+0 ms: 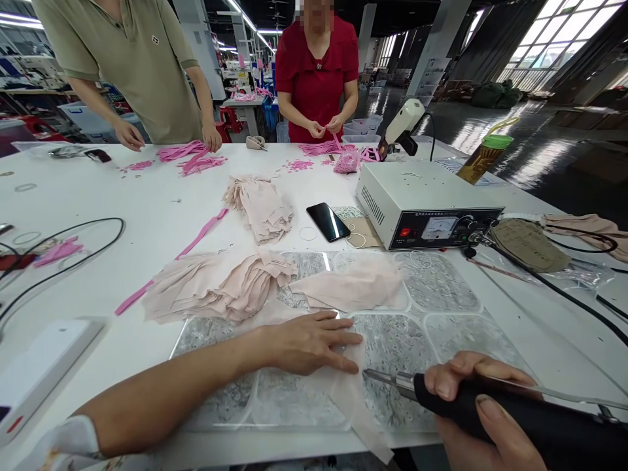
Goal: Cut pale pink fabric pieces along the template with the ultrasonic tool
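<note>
My left hand lies flat with fingers spread, pressing a thin pale pink fabric piece onto a clear patterned mat. My right hand grips a black-handled ultrasonic cutter, its metal tip at the fabric's right edge, close to my left fingertips. Part of the fabric is hidden under my left hand and forearm; one end hangs over the table's front edge. Just beyond my left hand sit a fanned stack of pale pink fabric pieces and a smaller pile of the same fabric.
A white control box with a dial and a cable stands at the back right. A black phone lies beside it. Another fabric stack is farther back. Two people stand across the table handling pink strips. A white device lies left.
</note>
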{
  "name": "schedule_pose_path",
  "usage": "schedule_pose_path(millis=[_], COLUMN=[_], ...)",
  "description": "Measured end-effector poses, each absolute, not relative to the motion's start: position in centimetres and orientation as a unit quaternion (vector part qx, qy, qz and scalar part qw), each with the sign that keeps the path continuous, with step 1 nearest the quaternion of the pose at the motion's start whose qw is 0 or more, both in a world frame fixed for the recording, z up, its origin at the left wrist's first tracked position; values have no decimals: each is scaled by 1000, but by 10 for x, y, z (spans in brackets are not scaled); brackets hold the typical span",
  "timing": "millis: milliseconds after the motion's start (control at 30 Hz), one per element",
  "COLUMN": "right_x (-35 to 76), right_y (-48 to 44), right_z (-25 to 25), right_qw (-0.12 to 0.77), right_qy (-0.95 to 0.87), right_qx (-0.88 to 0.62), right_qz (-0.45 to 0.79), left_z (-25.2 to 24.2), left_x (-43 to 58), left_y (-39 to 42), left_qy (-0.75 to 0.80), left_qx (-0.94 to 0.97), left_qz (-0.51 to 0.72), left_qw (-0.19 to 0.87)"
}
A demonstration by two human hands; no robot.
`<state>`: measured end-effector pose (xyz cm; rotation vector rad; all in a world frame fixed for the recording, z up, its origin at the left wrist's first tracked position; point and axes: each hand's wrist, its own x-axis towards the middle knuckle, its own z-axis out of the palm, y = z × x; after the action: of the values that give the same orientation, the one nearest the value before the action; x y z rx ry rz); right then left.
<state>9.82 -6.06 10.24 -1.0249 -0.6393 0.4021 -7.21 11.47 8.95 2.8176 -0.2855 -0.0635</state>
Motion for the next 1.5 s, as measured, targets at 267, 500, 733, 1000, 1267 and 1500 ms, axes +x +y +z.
schedule_pose_path(millis=[267,500,733,1000,1267,1500], right_x=[95,94,98,96,94,97], right_y=[-60,-59,-59,-68,-69,-70], right_z=[99,99,97,105,95,93], right_qw=[805,800,788,823,838,844], right_qy=[-305,-309,-344,-252,-240,-224], right_qx=[-475,-474,-464,-458,-430,-424], right_qz=[183,199,214,223,235,239], left_z=[88,90,88,90,89,78], left_x=[-71,-72,-71,-70,-81,-96], left_y=[114,114,115,118,103,78], left_qy=[-103,-88,-102,-106,-108,-80], left_qx=[982,979,983,984,983,977], left_qz=[-22,-30,-28,-53,28,135], left_qw=[159,182,151,136,149,145])
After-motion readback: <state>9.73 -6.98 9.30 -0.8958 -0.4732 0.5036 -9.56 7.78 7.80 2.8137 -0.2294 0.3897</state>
